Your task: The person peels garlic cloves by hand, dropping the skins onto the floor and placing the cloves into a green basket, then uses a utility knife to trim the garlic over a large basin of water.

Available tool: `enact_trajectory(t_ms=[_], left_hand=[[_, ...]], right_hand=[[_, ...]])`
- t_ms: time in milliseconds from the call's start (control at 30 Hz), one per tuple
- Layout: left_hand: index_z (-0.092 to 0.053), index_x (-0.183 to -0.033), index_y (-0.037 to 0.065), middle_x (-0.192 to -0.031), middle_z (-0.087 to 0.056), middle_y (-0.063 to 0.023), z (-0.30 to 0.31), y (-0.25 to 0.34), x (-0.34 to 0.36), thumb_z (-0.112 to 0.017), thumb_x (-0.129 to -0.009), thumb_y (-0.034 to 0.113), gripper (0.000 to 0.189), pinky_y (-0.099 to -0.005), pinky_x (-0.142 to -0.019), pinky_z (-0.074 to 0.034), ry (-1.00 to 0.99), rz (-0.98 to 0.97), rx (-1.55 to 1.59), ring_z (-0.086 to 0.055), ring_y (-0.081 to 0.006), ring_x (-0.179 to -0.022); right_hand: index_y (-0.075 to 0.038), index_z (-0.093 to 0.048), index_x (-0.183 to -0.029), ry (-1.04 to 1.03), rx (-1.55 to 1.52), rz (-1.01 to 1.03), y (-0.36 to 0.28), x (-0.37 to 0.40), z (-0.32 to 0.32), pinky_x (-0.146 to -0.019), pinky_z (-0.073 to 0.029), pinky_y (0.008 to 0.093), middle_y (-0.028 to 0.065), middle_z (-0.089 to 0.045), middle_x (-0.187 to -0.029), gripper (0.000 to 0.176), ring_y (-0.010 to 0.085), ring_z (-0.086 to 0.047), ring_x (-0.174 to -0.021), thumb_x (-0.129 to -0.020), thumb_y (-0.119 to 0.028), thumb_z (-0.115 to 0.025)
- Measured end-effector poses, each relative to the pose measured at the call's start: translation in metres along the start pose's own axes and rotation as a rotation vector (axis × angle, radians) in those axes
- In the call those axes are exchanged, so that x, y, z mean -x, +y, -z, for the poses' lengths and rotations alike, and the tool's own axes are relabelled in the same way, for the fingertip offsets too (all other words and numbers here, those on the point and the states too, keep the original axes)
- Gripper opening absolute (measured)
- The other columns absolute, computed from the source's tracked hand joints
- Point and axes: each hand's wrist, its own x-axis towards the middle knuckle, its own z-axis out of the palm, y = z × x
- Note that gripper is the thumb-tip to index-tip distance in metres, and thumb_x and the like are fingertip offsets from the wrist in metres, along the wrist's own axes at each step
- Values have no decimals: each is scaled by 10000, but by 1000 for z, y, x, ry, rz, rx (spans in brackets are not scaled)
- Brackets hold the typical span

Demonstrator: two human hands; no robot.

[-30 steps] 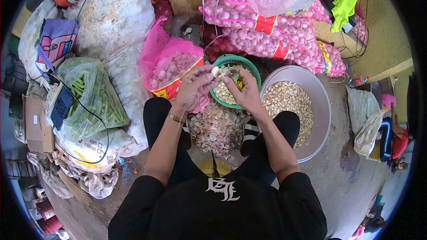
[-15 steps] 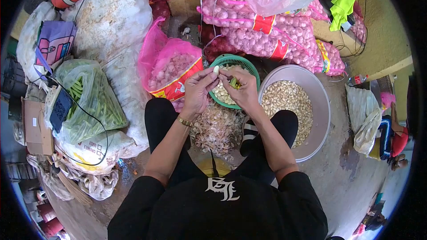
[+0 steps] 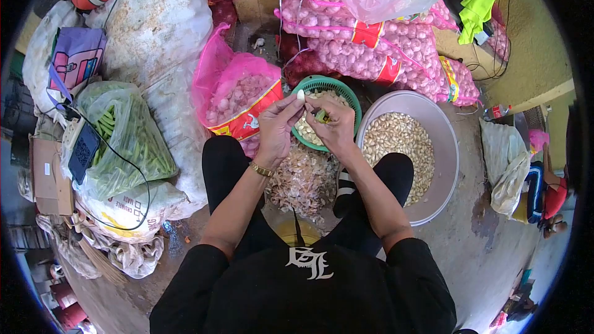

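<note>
My left hand (image 3: 276,128) pinches a white garlic clove (image 3: 301,94) between thumb and fingers, its tip pointing up. Close beside it, my right hand (image 3: 334,125) is closed around a small yellow-green tool (image 3: 321,115), whose blade cannot be made out. Both hands are over the near part of a green basket (image 3: 354,100) that holds pale peeled cloves. Below them a heap of garlic skins (image 3: 301,179) lies between my legs. A large tub (image 3: 447,173) of unpeeled-looking cloves stands to the right of my right hand.
An open pink net sack (image 3: 238,96) of garlic stands left of the basket. Full garlic sacks (image 3: 377,55) are stacked behind. Green vegetables in a clear bag (image 3: 133,133) and white sacks (image 3: 164,31) are at the left. Part of a person (image 3: 555,195) shows at the far right.
My right hand has shifted slightly left and down, and its fingers have curled more over the tool. The clove in my left hand stands a little more upright.
</note>
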Motion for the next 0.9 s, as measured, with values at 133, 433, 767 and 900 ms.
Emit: enact_trajectory(t_ms=[133,433,767,900], left_hand=[[-654,-1127,-41,-1081,-692,-123,-1,-1,-1,-651,-893,1,238,-279,-869,-561,12,-22,-3,-677,-161,-944],[-653,-1131,-43,-1090,-690,-128,-5,-1,0,-646,-895,-6,239,-284,-872,-562,40,-50,-15,-682,-170,-934],[-642,-1125,-38,-1110,-677,-122,2,-1,-4,-652,-897,15,234,-278,-880,-565,-16,-15,13,-668,-162,-979],[-643,-1121,-33,-1096,-680,-119,3,3,-4,-654,-898,21,230,-269,-889,-560,41,0,12,-669,-158,-970]], right_hand=[[32,-677,-1065,13,-17,14,3,1,-1,-660,-444,251,69,-624,-799,290,125,-572,-729,-775,32,-696],[33,-683,-1014,63,34,-11,6,1,-6,-642,-435,245,71,-628,-785,226,109,-557,-709,-794,-9,-710],[22,-694,-936,97,-1,-232,3,-3,-6,-582,-411,240,38,-626,-729,130,75,-513,-638,-824,-41,-715],[10,-703,-991,48,27,-116,7,-5,-5,-634,-482,296,128,-667,-765,243,192,-640,-680,-755,-38,-738]])
